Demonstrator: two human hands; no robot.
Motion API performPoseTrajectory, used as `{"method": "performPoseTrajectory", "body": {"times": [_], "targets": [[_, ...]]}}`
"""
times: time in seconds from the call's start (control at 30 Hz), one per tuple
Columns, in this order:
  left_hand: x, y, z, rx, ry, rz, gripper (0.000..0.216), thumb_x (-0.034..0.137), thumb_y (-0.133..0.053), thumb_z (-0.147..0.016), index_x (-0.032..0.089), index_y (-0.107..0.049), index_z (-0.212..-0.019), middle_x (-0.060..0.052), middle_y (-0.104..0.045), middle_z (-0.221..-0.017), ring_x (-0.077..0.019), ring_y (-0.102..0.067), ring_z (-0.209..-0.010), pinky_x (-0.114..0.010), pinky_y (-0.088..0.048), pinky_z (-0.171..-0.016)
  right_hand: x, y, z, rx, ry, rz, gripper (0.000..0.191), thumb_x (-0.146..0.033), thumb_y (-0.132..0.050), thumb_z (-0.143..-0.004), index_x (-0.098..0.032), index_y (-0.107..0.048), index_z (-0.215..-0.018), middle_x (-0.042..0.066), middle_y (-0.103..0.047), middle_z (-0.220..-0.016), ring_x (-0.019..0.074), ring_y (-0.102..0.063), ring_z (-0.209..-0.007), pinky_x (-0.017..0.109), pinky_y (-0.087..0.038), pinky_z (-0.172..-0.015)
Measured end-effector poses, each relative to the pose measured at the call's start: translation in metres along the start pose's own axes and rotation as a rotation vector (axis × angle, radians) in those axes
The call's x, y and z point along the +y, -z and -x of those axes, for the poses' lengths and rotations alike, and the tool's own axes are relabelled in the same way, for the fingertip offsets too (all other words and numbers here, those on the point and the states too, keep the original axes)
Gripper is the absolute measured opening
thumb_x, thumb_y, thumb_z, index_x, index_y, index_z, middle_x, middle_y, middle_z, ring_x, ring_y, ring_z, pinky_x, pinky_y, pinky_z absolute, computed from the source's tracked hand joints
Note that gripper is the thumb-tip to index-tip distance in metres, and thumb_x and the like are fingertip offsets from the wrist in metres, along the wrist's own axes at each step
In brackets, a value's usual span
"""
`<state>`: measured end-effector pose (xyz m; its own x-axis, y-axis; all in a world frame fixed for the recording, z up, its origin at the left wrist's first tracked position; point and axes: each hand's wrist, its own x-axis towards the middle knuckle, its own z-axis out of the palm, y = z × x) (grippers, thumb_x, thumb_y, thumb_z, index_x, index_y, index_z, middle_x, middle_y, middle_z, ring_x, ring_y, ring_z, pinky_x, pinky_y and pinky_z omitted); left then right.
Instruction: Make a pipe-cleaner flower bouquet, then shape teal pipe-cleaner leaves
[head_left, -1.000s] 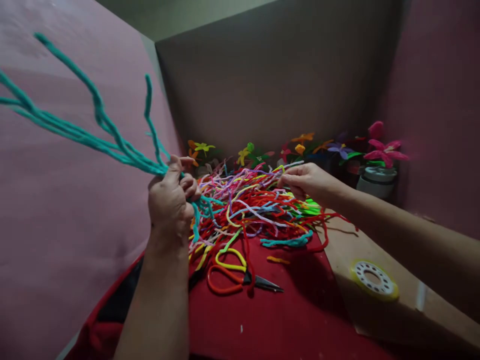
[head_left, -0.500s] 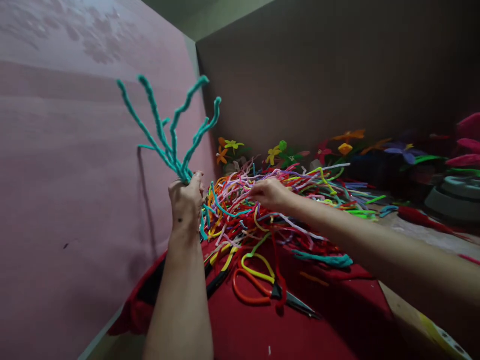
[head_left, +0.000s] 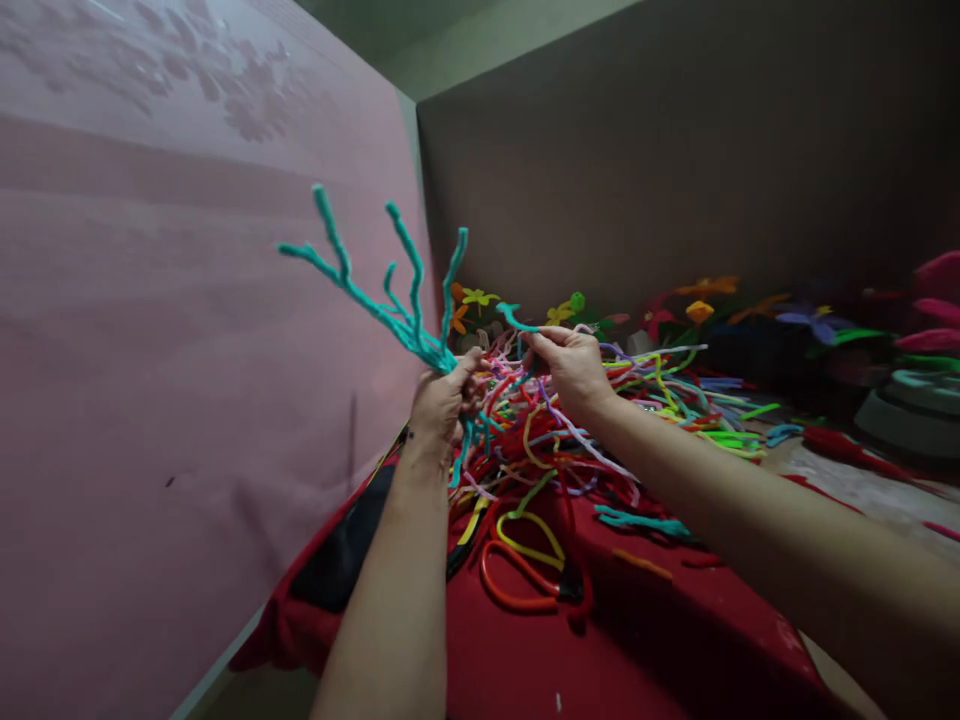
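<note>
Teal pipe cleaners (head_left: 390, 300) stand bunched in the left hand (head_left: 442, 400), whose fingers are curled tight around the bundle's lower part. Half a second ago the right hand (head_left: 574, 365) lay flat and low on the heap, reaching into it; now it has lifted clear and come closer to the left fist, with thumb and forefinger pinched shut on a single teal strand (head_left: 517, 318). That strand's curled tip pokes out just above the pinch, pointing toward the left hand. The bunch has also tipped: earlier its ends rose nearly straight up from the fist, and now they lean away to the outer side of the left fingers, fanning into four or five bent, fuzzy tips. A few short teal tails hang out below the fist.

Just beneath both sets of fingers lies the tangled pile of pipe cleaners (head_left: 600, 420) in red, yellow, pink, lilac and green, spread on a red cloth (head_left: 637, 640). Below the left wrist, nearer the person, sit scissors with orange handles (head_left: 525, 590), a yellow loop lying across them. Beyond the right fingertips, against the back wall, stand small pipe-cleaner flowers (head_left: 697, 310), dim and hard to make out.
</note>
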<state>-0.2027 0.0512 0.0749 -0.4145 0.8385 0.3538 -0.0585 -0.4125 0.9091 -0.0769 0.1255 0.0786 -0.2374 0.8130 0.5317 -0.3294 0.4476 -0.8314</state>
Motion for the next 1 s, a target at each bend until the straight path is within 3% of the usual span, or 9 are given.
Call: {"method": "performPoseTrajectory", "body": {"times": [0.13, 0.23, 0.33, 0.47, 0.57, 0.63, 0.77, 0.87, 1.0], "targets": [[-0.004, -0.027, 0.012, -0.117, -0.044, -0.061, 0.028, 0.039, -0.067, -0.065, 0.013, -0.064, -0.074, 0.009, -0.033, -0.043, -0.0017, -0.025, -0.034, -0.018, -0.019, -0.035, -0.005, -0.001, 0.012, -0.198, 0.078, 0.062, 0.018, -0.028, -0.055, -0.069, -0.012, -0.063, -0.065, -0.003, -0.052, -0.051, 0.0069, -0.042, -0.047, 0.020, -0.034, -0.048], [-0.002, -0.036, 0.016, 0.020, -0.139, -0.197, 0.023, 0.036, -0.064, -0.068, 0.013, -0.066, -0.070, 0.007, -0.040, -0.042, -0.0036, -0.031, -0.037, -0.019, -0.022, -0.036, 0.001, -0.004, 0.016, -0.305, 0.058, 0.108, 0.016, -0.025, -0.053, -0.068, -0.013, -0.064, -0.067, -0.004, -0.054, -0.055, 0.0070, -0.042, -0.051, 0.020, -0.035, -0.051], [0.004, -0.033, 0.016, 0.168, -0.266, -0.281, 0.021, 0.034, -0.064, -0.068, 0.013, -0.067, -0.066, 0.005, -0.042, -0.043, -0.0045, -0.035, -0.039, -0.019, -0.024, -0.038, 0.013, 0.001, 0.017, -0.317, -0.020, 0.214, 0.015, -0.025, -0.055, -0.066, -0.014, -0.059, -0.057, -0.005, -0.049, -0.048, 0.0070, -0.040, -0.049, 0.020, -0.031, -0.051], [0.012, -0.025, 0.014, 0.211, -0.294, -0.045, 0.027, 0.039, -0.064, -0.069, 0.012, -0.064, -0.063, 0.006, -0.040, -0.041, -0.0037, -0.034, -0.036, -0.018, -0.023, -0.035, 0.041, 0.014, 0.023, -0.298, -0.095, 0.253, 0.022, -0.026, -0.058, -0.064, -0.014, -0.054, -0.047, -0.005, -0.043, -0.039, 0.0066, -0.036, -0.042, 0.021, -0.027, -0.046], [0.016, -0.022, 0.013, 0.204, -0.240, 0.167, 0.032, 0.040, -0.065, -0.069, 0.012, -0.056, -0.055, 0.004, -0.047, -0.046, -0.0043, -0.041, -0.037, -0.017, -0.029, -0.036, 0.052, 0.021, 0.027, -0.274, -0.161, 0.205, 0.021, -0.033, -0.057, -0.066, -0.014, -0.060, -0.058, -0.004, -0.048, -0.041, 0.0084, -0.040, -0.041, 0.022, -0.030, -0.045], [0.018, -0.022, 0.015, 0.096, -0.078, 0.257, 0.034, 0.039, -0.064, -0.070, 0.012, -0.051, -0.053, 0.002, -0.051, -0.052, -0.0051, -0.046, -0.040, -0.017, -0.035, -0.038, 0.044, 0.022, 0.028, -0.263, -0.187, 0.145, 0.027, -0.039, -0.056, -0.068, -0.013, -0.063, -0.067, -0.002, -0.054, -0.048, 0.0099, -0.046, -0.044, 0.023, -0.035, -0.047], [0.018, -0.028, 0.025, -0.355, 0.266, 0.334, 0.022, 0.034, -0.058, -0.077, 0.013, -0.057, -0.074, 0.006, -0.043, -0.050, -0.0029, -0.037, -0.036, -0.015, -0.036, -0.035, 0.000, 0.024, 0.033, -0.300, -0.224, -0.145, 0.042, -0.053, -0.050, -0.073, -0.014, -0.062, -0.085, 0.005, -0.064, -0.073, 0.0138, -0.058, -0.062, 0.027, -0.044, -0.061], [0.014, -0.037, 0.034, -0.594, 0.449, 0.377, 0.020, 0.030, -0.051, -0.082, 0.012, -0.056, -0.077, 0.007, -0.036, -0.050, -0.0009, -0.027, -0.032, -0.013, -0.031, -0.030, -0.029, 0.033, 0.039, -0.440, -0.269, -0.348, 0.031, -0.045, -0.060, -0.071, -0.014, -0.060, -0.071, 0.000, -0.058, -0.063, 0.0110, -0.055, -0.059, 0.024, -0.042, -0.059], [0.008, -0.050, 0.042, -0.765, 0.614, 0.398, 0.026, 0.030, -0.044, -0.086, 0.010, -0.057, -0.076, 0.008, -0.029, -0.049, 0.0002, -0.017, -0.032, -0.011, -0.024, -0.027, -0.043, 0.051, 0.047, -0.449, -0.328, -0.375, 0.023, -0.030, -0.069, -0.066, -0.012, -0.056, -0.058, -0.004, -0.051, -0.049, 0.0058, -0.047, -0.046, 0.019, -0.037, -0.050]]}}
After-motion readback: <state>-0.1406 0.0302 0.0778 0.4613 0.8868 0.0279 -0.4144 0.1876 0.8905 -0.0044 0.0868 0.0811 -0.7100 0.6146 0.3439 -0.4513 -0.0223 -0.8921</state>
